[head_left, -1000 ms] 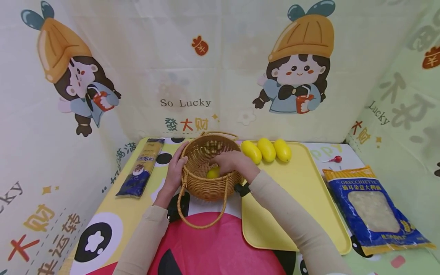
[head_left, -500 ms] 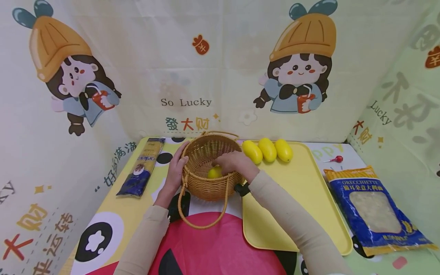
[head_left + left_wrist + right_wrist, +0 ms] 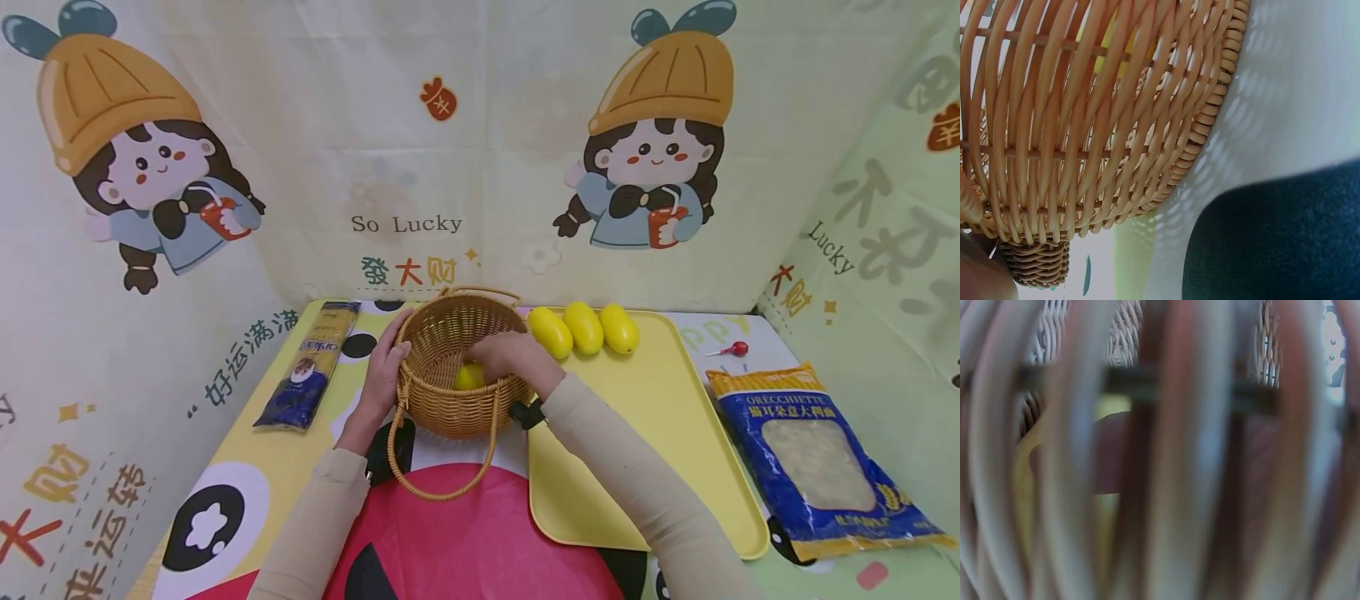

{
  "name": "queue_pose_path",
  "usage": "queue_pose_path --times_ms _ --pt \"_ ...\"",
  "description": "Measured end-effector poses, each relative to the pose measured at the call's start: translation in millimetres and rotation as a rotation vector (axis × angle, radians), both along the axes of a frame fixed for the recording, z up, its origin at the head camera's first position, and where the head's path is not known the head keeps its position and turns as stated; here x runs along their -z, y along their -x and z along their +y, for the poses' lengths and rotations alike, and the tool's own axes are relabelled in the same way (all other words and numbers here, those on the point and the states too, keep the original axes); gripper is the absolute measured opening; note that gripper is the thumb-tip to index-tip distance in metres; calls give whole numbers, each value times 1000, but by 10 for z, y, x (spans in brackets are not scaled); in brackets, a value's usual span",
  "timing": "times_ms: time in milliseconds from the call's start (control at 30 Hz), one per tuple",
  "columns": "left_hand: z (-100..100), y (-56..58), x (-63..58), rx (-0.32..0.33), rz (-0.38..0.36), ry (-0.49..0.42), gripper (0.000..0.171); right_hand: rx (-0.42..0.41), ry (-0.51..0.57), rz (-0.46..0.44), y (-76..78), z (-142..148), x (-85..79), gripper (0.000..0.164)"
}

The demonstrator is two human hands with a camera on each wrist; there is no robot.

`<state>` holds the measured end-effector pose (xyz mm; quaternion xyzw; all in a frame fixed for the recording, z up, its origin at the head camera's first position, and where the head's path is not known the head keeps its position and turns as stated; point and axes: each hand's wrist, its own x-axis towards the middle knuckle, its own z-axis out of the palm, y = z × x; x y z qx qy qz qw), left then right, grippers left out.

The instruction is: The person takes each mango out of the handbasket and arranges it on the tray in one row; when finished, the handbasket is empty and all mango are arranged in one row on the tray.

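Observation:
A round wicker basket [image 3: 457,412] stands mid-table, its front handle [image 3: 441,497] folded down onto the cloth. My left hand [image 3: 382,371] grips its left side, thumb over the rim. Inside, my right hand [image 3: 512,357] holds a yellow lemon [image 3: 470,377] low in the basket, with its fingertips partly hidden. Through the blurred weave in the right wrist view, a finger [image 3: 1113,453] lies across the yellow lemon [image 3: 1025,481]. Basket weave [image 3: 1085,112] fills much of the left wrist view, with a bit of yellow showing behind it.
Several yellow items are around: a tray [image 3: 637,467] at right bears three lemons [image 3: 583,327] at its back edge. Beyond it lie an orecchiette bag [image 3: 817,458] and a red lollipop [image 3: 737,347]. A pasta packet [image 3: 309,367] lies at left. Printed cloth walls [image 3: 517,167] enclose the table.
My right hand and the lemon have shifted slightly to the right inside the basket, and the fingers lie closer over the lemon. The left hand stays on the rim.

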<state>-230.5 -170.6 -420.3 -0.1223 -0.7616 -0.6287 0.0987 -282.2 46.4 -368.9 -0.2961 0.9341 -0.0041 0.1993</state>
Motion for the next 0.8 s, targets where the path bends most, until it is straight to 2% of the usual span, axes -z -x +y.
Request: queue_pose_path --times_ms 200,367,800 --pt "-13 11 15 6 4 -2 55 -81 50 53 24 -16 -6 48" --pt "-17 6 14 9 0 -3 55 -116 115 81 43 -11 7 59" --pt "-6 -10 8 12 4 -3 55 -110 196 155 9 0 0 66"
